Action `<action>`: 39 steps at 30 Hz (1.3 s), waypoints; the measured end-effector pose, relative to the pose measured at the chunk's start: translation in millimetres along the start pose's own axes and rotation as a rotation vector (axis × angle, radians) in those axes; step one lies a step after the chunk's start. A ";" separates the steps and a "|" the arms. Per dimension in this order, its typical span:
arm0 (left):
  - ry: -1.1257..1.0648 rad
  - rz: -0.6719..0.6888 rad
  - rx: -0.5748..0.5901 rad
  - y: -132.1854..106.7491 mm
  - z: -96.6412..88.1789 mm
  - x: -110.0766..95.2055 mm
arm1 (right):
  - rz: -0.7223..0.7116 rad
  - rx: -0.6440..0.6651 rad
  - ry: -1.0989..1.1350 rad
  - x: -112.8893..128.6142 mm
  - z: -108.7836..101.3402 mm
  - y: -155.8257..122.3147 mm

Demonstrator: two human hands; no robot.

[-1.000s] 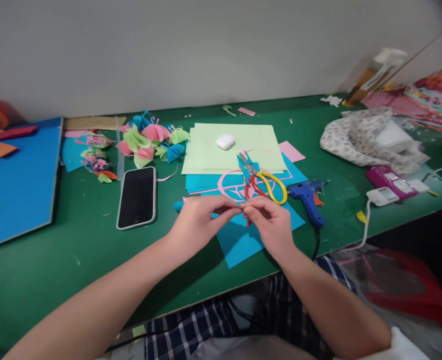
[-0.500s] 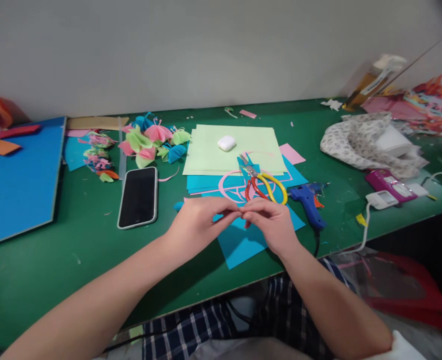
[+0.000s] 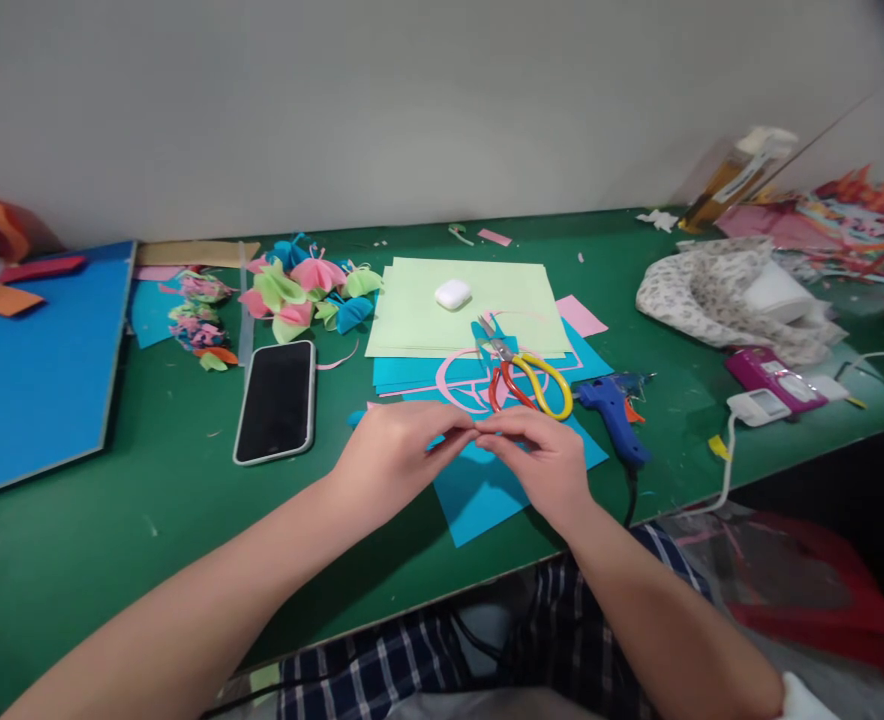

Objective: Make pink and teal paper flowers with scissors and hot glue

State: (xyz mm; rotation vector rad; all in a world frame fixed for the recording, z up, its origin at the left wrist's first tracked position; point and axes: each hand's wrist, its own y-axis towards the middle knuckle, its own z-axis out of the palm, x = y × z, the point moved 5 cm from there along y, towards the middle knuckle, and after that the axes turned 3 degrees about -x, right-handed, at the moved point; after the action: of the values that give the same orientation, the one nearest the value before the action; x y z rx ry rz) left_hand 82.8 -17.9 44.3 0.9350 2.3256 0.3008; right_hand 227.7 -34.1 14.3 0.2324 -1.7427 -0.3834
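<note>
My left hand (image 3: 395, 450) and my right hand (image 3: 543, 455) meet at their fingertips over a blue paper sheet (image 3: 479, 500). Both are closed in a pinch; whatever is between the fingers is too small or hidden to name. Just beyond them lie scissors (image 3: 543, 385) with a red and a yellow handle, blades pointing away, on pink paper cut-outs (image 3: 449, 380) and blue paper. A stack of pale green paper (image 3: 404, 310) carries a small white case (image 3: 453, 294). To the right of my right hand is a blue glue gun (image 3: 614, 415).
A phone (image 3: 275, 402) lies left of my hands, with folded paper butterflies (image 3: 314, 280) behind it. A blue board (image 3: 44, 380) is at far left. On the right are a patterned cloth (image 3: 682, 295), a purple device (image 3: 772, 375) with a white cable, and a bottle (image 3: 734, 180).
My fingertips have shifted slightly to the left while staying pinched together. The whole view has tilted a little, and the items on the table stay where they were.
</note>
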 end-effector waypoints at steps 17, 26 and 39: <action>0.052 0.042 -0.068 1.4 -1.1 -1.1 | 0.142 0.009 0.037 -7.7 -0.1 1.1; -0.008 0.025 -0.071 1.9 -1.5 -0.1 | 0.200 0.042 0.129 -9.1 1.6 2.8; 0.000 -0.030 -0.071 2.1 -0.5 3.3 | 0.204 0.027 0.091 -9.3 3.2 1.7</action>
State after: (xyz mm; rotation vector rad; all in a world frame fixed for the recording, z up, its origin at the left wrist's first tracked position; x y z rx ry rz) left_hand 81.7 -14.1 44.1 0.8649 2.3115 0.3687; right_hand 226.6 -28.8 6.0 0.0885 -1.6646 -0.1983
